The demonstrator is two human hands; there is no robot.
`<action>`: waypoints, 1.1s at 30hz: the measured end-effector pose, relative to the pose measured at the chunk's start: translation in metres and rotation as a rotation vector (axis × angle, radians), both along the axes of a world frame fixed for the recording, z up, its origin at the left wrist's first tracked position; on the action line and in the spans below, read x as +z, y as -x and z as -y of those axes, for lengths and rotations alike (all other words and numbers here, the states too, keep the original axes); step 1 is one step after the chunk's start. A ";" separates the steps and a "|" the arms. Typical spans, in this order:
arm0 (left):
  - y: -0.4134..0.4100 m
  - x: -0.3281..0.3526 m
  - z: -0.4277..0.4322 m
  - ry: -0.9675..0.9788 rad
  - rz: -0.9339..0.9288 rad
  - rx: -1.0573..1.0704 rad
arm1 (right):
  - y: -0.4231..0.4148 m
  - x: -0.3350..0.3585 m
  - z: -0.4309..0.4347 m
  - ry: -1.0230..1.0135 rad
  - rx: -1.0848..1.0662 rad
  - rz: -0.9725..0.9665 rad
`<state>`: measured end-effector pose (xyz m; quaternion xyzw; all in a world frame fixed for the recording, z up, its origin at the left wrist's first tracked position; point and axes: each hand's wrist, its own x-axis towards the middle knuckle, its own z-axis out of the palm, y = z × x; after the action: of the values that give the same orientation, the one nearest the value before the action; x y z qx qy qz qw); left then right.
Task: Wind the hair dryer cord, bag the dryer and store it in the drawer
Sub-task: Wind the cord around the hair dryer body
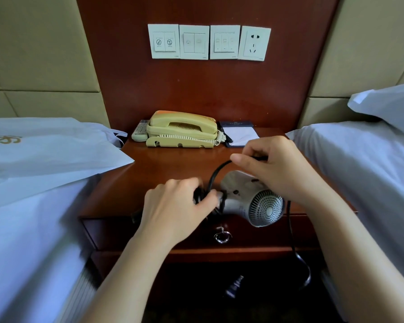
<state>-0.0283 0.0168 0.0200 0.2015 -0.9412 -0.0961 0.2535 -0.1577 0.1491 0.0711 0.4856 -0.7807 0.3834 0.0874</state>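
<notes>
A white hair dryer [247, 201] lies across the front edge of the wooden nightstand [163, 164], its round grille facing me. My left hand [173, 208] grips the dryer's handle, where several turns of black cord are wrapped. My right hand [273, 166] pinches the black cord [216, 172] above the dryer's body. The rest of the cord hangs down past my right wrist towards the floor, and its plug lies there in the dark. A white bag [44, 152] with a gold logo lies flat on the left bed. The drawer [254, 236] below the top is shut, with a ring pull.
At the back of the nightstand stand a cream telephone [182, 130], a remote [140, 132] and a notepad [239, 136]. Switch plates and a socket [254, 43] sit on the wooden wall panel. White beds flank both sides, with a pillow [392, 106] on the right one.
</notes>
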 end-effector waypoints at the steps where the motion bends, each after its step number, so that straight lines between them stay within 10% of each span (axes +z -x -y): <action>1: 0.000 0.000 0.002 -0.011 0.008 0.003 | 0.005 -0.002 -0.001 0.001 0.007 0.035; 10: -0.002 -0.008 0.013 -0.288 0.045 -0.053 | 0.036 -0.036 0.004 0.103 0.082 0.509; 23: 0.011 -0.015 0.015 -1.421 -0.308 -0.445 | 0.052 -0.050 -0.001 0.130 0.045 0.840; 33: 0.010 -0.005 0.030 -1.713 -0.592 -0.233 | 0.019 -0.043 0.002 -0.386 0.226 0.513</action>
<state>-0.0383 -0.0135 0.0152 0.1915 -0.4589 -0.8346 0.2372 -0.1767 0.1466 0.0286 0.4645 -0.7767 0.3455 -0.2483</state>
